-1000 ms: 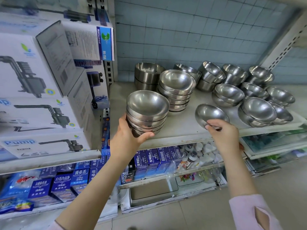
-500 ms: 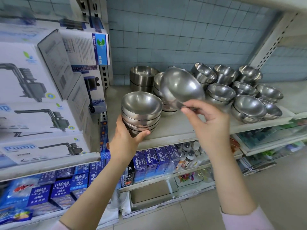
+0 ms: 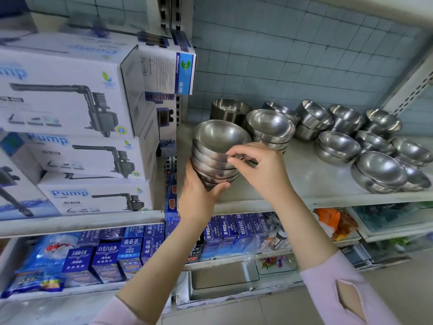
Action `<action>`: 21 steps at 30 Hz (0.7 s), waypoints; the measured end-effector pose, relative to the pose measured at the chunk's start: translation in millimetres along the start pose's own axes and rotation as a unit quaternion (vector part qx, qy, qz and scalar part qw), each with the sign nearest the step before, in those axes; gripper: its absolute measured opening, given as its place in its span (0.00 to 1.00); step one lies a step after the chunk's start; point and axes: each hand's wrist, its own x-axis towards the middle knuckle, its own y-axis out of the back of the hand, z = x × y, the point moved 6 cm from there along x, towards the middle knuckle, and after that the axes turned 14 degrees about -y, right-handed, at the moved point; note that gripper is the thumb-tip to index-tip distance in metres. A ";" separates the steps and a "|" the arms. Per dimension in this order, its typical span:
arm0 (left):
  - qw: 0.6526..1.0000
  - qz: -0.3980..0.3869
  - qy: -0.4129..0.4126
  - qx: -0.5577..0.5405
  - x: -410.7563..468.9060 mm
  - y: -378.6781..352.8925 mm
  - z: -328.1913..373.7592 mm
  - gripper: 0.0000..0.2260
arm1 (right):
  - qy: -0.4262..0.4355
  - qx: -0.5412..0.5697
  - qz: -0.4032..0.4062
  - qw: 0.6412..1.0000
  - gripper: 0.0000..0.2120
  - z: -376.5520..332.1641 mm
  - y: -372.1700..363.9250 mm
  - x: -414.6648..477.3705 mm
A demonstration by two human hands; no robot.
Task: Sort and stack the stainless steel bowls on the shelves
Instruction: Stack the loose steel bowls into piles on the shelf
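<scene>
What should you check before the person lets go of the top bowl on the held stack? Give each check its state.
1. Left hand grips the stack of bowls from below: ok.
2. Top bowl sits nested in the stack: ok.
3. Right hand off the top bowl's rim: not ok, it pinches it.
4. Stack's base rests on the shelf: cannot tell, hand hides it.
5. Neighbouring stack apart from it: cannot tell.

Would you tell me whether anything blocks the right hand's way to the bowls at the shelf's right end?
Nothing visible does: only bare shelf lies between the right hand and those bowls. It pinches the stack by its top rim.
</scene>
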 end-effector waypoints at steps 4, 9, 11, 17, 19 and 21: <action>1.000 0.010 -0.006 0.000 2.0 0.0 -1.2 0.47 | -0.026 0.020 -0.031 0.999 0.06 3.7 -4.6 4.9; 1.000 0.006 -0.015 -0.023 -2.5 3.9 1.9 0.51 | -0.051 0.056 -0.044 0.996 0.13 9.0 5.6 -1.0; 0.998 0.019 -0.025 -0.048 -12.1 10.5 3.0 0.50 | -0.089 0.097 -0.035 0.991 0.15 16.0 15.7 -11.1; 0.994 0.003 -0.082 -0.067 -49.9 16.2 15.0 0.22 | -0.209 0.159 0.060 0.963 0.13 70.2 58.1 -61.4; 0.990 -0.044 -0.118 -0.064 -49.2 -1.3 26.5 0.21 | -0.250 0.150 0.097 0.952 0.13 93.1 72.5 -76.4; 0.982 -0.084 -0.156 -0.062 -45.0 -22.5 41.5 0.22 | -0.277 0.151 0.138 0.939 0.13 110.8 90.5 -87.2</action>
